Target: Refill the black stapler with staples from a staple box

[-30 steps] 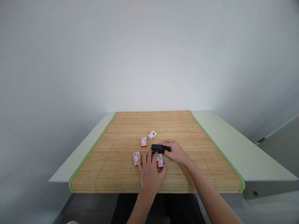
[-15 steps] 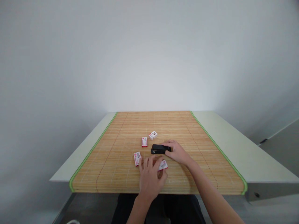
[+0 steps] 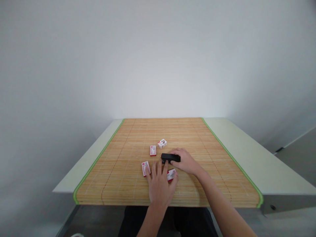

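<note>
My right hand (image 3: pixel 186 161) is closed round the right end of a black stapler (image 3: pixel 169 156), which lies lengthwise on the mat. My left hand (image 3: pixel 160 189) is spread, palm down, with its fingertips at the near side of the stapler's left end. Between its thumb and forefinger sits a small white and red box (image 3: pixel 171 174), partly covered by the hand; I cannot tell whether the thumb touches it. Another white and red box (image 3: pixel 145 168) lies just left of the left fingers. Farther back are an upright-facing red-edged box (image 3: pixel 153 150) and a tilted white box (image 3: pixel 162 143).
A bamboo mat (image 3: pixel 128 138) with green edging covers the middle of a white table (image 3: pixel 237 148). A pale wall (image 3: pixel 158 65) rises behind the table. My legs (image 3: pixel 135 220) are under its front edge.
My left hand has opened from a curled pose and its fingers have stretched forward to the stapler. The right hand stays on the stapler, whose top now looks closer to its base.
</note>
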Demonstrator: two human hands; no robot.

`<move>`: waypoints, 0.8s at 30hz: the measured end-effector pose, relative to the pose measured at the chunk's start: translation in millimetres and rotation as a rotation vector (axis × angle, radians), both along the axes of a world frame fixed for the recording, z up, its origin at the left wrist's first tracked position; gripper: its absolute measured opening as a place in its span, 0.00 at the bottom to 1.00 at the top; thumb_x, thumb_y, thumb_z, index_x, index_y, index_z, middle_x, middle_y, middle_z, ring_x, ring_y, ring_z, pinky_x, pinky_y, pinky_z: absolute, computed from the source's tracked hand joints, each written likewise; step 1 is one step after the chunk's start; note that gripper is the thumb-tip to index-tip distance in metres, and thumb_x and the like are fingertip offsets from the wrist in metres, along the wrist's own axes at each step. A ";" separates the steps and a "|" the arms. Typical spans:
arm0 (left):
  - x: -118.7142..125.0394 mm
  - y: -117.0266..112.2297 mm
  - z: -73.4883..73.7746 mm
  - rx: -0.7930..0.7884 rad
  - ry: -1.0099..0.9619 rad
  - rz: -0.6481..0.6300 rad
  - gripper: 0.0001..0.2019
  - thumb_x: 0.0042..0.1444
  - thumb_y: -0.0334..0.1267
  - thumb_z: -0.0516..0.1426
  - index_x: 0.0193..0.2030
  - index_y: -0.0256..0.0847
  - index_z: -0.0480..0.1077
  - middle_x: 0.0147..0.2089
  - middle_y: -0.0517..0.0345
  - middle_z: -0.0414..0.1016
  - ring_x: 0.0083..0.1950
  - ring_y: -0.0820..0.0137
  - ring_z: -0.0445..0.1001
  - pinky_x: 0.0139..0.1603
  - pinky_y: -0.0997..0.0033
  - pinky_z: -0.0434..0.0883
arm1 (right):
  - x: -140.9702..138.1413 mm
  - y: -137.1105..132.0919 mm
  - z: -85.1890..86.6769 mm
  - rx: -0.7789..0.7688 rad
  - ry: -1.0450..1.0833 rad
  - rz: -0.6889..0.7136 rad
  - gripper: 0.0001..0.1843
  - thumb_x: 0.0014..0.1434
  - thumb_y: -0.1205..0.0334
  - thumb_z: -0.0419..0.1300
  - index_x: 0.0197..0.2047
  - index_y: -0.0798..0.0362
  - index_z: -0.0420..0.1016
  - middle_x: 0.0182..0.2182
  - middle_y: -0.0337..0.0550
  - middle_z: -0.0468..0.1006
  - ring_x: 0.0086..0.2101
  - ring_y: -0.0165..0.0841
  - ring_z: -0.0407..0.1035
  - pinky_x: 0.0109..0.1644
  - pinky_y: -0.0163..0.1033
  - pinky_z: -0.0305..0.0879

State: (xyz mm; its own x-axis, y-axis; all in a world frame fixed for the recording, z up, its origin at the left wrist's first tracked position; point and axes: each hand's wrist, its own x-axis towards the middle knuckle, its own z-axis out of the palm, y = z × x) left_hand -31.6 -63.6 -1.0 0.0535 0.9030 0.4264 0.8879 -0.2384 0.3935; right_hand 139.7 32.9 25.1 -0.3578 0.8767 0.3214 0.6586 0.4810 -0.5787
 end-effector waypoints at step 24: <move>-1.7 -0.2 2.0 -0.052 -0.004 -0.008 0.28 0.65 0.50 0.58 0.71 0.53 0.65 0.74 0.52 0.62 0.73 0.41 0.56 0.75 0.26 0.35 | 120.4 -18.3 36.3 -0.138 0.126 -0.128 0.17 0.57 0.48 0.66 0.47 0.46 0.80 0.43 0.47 0.81 0.41 0.43 0.72 0.46 0.49 0.70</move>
